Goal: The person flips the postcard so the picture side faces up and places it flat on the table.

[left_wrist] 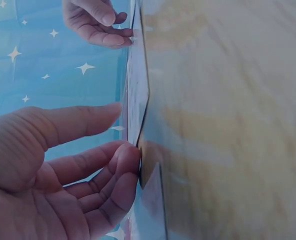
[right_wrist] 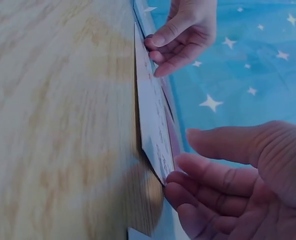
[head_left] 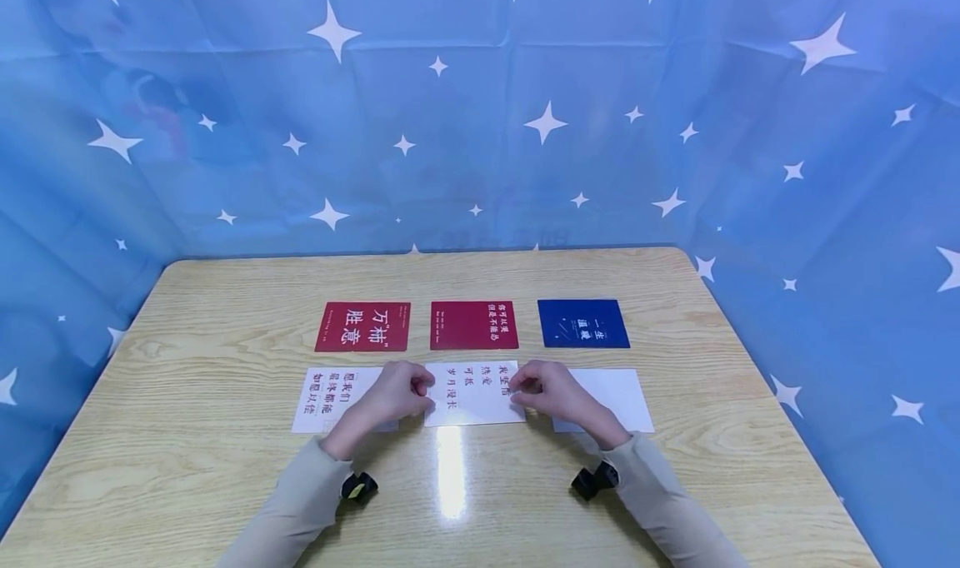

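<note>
A white card (head_left: 467,406) printed with dark characters lies in the middle of the near row, between my two hands. At its left short edge is my left hand (head_left: 396,391); in the left wrist view the bent fingertips (left_wrist: 125,157) meet the card's end while the thumb stands apart. My right hand (head_left: 557,395) is at the opposite edge, its fingertips (right_wrist: 175,178) right at the card's corner and its thumb lifted away. Partly covered by my left hand is another printed white card (head_left: 311,410). A white card (head_left: 618,397) extends from beneath my right hand, no print showing.
Behind the white cards runs a row of two red cards, one with large white characters (head_left: 337,335) and one with smaller text (head_left: 468,326), then a dark blue card (head_left: 562,322). The wooden table (head_left: 187,368) backs onto a blue star-patterned curtain (head_left: 480,135).
</note>
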Available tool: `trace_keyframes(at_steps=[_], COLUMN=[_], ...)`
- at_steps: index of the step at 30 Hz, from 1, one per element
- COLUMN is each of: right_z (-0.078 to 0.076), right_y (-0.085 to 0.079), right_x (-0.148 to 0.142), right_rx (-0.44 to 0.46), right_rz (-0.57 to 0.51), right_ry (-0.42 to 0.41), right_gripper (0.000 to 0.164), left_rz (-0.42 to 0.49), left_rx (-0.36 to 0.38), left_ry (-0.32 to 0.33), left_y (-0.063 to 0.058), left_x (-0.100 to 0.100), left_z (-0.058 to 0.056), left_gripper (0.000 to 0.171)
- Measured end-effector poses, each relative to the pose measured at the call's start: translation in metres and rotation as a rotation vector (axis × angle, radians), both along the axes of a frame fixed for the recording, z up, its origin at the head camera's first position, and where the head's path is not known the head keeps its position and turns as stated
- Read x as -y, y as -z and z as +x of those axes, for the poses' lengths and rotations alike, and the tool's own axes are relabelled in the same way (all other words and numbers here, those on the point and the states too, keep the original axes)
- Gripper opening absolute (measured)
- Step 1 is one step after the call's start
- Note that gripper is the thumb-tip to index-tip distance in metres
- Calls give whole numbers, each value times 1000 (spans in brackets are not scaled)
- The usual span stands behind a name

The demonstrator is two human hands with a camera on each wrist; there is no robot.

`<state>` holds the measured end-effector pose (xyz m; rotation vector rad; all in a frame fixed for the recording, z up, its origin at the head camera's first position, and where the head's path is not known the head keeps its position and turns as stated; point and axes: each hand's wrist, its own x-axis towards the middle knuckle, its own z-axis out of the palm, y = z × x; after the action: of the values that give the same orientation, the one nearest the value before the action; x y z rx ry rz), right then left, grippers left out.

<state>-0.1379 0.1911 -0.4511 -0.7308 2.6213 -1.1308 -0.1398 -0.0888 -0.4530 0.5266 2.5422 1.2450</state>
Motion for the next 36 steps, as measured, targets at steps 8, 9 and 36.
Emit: trace_keyframes(at_steps=[8, 9, 36], right_z=[-2, -2, 7], right_y=[-9, -10, -15], right_x=[-16, -19, -99], right_rx=[-31, -33, -34], right_rz=[-51, -50, -84], right_ry=[90, 106, 318], right_gripper=[16, 17, 31], left_rz=[105, 115, 227], left_rx=[-50, -54, 3], left_ry=[13, 15, 113], left_y=[-6, -7, -16], left_x=[0, -2, -130], left_z=[-5, -6, -22], left_gripper=[23, 23, 35])
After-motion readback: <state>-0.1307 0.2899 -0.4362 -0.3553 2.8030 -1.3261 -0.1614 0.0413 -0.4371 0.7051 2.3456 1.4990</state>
